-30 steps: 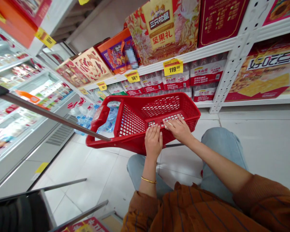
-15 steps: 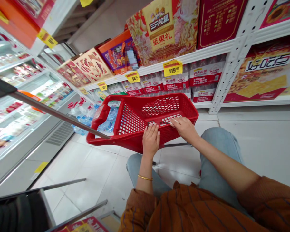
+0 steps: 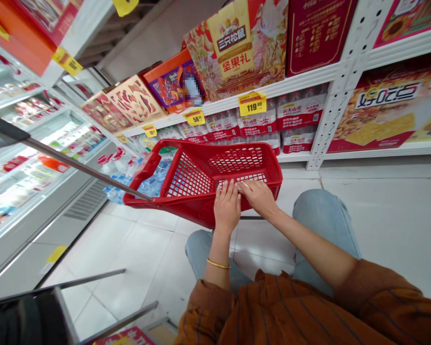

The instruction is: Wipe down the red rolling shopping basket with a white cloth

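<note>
A red plastic shopping basket (image 3: 197,172) stands tilted on the white tile floor in front of me. My left hand (image 3: 227,207) rests on its near rim, fingers curled over the edge. My right hand (image 3: 259,195) lies beside it on the same rim, fingers bent over the lattice wall. The two hands almost touch. A thin gold bracelet (image 3: 218,263) circles my left wrist. The basket's long metal handle (image 3: 75,166) runs up to the left.
A shelf (image 3: 309,76) ahead holds gift boxes above and packs of bottled water (image 3: 258,122) below, with yellow price tags. A chiller cabinet (image 3: 28,158) lines the left side. Bottled water packs (image 3: 129,177) sit on the floor behind the basket. Metal bars (image 3: 86,280) cross low left.
My right hand slid left along the rim until it came next to my left hand. The basket shifted slightly left in view.
</note>
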`<control>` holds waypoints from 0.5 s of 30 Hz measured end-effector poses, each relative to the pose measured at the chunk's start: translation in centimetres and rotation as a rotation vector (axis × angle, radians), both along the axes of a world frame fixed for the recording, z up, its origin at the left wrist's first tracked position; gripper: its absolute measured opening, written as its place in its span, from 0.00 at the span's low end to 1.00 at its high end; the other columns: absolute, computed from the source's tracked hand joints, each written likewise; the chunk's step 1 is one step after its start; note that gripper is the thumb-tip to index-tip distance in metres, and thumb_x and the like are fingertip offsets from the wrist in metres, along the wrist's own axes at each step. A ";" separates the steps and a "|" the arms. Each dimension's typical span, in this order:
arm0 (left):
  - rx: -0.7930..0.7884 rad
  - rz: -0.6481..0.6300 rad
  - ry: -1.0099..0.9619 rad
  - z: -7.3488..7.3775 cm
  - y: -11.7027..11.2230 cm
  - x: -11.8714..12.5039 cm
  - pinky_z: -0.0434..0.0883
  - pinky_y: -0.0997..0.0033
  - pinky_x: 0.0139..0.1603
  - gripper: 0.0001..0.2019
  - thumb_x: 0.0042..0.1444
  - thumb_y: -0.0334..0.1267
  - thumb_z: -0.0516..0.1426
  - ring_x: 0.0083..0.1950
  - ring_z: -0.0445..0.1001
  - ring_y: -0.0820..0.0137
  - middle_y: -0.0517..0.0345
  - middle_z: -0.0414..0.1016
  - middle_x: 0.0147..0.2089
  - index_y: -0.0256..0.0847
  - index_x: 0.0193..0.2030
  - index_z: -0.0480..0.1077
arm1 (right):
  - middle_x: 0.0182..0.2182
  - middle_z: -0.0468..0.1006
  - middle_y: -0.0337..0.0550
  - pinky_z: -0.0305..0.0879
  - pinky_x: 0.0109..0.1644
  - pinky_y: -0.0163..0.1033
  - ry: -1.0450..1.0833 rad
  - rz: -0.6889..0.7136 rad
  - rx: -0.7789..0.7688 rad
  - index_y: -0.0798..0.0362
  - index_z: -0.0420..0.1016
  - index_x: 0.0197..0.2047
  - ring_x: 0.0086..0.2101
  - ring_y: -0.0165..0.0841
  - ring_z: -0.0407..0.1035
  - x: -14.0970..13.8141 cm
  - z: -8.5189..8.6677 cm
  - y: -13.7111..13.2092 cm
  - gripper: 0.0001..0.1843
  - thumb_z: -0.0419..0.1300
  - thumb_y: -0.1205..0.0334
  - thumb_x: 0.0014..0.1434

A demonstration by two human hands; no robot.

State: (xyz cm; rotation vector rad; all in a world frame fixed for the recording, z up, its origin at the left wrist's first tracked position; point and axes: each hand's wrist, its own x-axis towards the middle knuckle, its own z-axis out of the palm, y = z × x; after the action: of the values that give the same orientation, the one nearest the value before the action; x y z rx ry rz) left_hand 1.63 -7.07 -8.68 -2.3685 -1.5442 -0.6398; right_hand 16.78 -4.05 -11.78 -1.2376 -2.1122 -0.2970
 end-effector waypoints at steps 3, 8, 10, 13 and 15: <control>-0.048 0.001 -0.034 -1.0 0.2 1.2 0.56 0.50 0.70 0.22 0.67 0.35 0.43 0.69 0.59 0.61 0.45 0.64 0.66 0.33 0.66 0.58 | 0.48 0.77 0.52 0.59 0.54 0.46 -0.020 0.045 0.009 0.57 0.71 0.54 0.43 0.38 0.68 0.1 0.0 -0.1 0.16 0.51 0.67 0.66; -0.064 -0.019 -0.055 -2.0 0.4 0.7 0.57 0.50 0.70 0.22 0.67 0.35 0.43 0.69 0.60 0.61 0.46 0.66 0.65 0.35 0.66 0.58 | 0.48 0.77 0.50 0.51 0.65 0.52 -0.023 0.092 0.061 0.55 0.68 0.57 0.44 0.37 0.69 1.3 -0.6 0.2 0.17 0.49 0.66 0.67; -0.072 -0.028 -0.057 -1.9 0.4 0.5 0.57 0.50 0.70 0.21 0.67 0.36 0.44 0.68 0.60 0.61 0.48 0.67 0.64 0.37 0.65 0.59 | 0.48 0.78 0.49 0.51 0.65 0.53 -0.017 0.089 0.068 0.54 0.69 0.57 0.44 0.36 0.70 2.1 -0.9 0.3 0.17 0.50 0.64 0.67; -0.082 -0.018 -0.077 -1.7 0.2 0.5 0.56 0.50 0.70 0.20 0.67 0.36 0.45 0.68 0.60 0.61 0.48 0.68 0.63 0.39 0.64 0.61 | 0.47 0.78 0.50 0.54 0.64 0.52 -0.007 0.090 0.069 0.54 0.69 0.56 0.44 0.36 0.70 3.5 -1.2 0.5 0.16 0.51 0.62 0.67; -0.089 -0.012 -0.097 -1.7 0.2 0.6 0.56 0.50 0.70 0.20 0.67 0.36 0.45 0.68 0.60 0.61 0.49 0.69 0.63 0.39 0.64 0.62 | 0.46 0.78 0.50 0.55 0.64 0.52 0.003 0.095 0.064 0.55 0.70 0.55 0.43 0.36 0.71 4.5 -1.3 0.6 0.15 0.51 0.62 0.67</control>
State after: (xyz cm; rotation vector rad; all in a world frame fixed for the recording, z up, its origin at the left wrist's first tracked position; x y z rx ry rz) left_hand 2.23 -6.87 -10.35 -2.4469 -1.6316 -0.7126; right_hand 21.29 -3.45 -13.08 -1.0966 -2.1349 -0.3175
